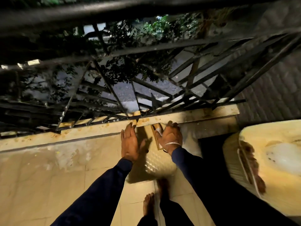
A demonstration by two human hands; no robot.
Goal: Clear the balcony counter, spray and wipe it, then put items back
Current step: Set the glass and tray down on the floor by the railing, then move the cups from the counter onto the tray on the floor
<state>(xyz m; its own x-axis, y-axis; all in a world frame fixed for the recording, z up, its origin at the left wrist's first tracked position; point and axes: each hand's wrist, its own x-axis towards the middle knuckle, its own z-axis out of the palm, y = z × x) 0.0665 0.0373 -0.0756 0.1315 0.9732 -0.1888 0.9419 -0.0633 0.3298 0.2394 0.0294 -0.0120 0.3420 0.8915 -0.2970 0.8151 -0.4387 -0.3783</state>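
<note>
Head view: both hands down at the ledge by the grille. Left hand point(130, 144) is spread flat, empty. Right hand point(170, 137) is curled round a small flat tan thing point(157, 136) at 12 o'clock from the wrist; can't tell what. Looks like the clearing step, so next it needs lifting away. No readable writing anywhere.

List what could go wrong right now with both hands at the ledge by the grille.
1. The ledge sits right against the open metal grille with the street visible below; anything nudged outward could fall through.
2. The right hand seems to hold a small flat wooden-looking piece by its edge; a loose grip might drop it.
3. The bare foot stands on glossy floor tiles; spray could make them slippery.
</note>
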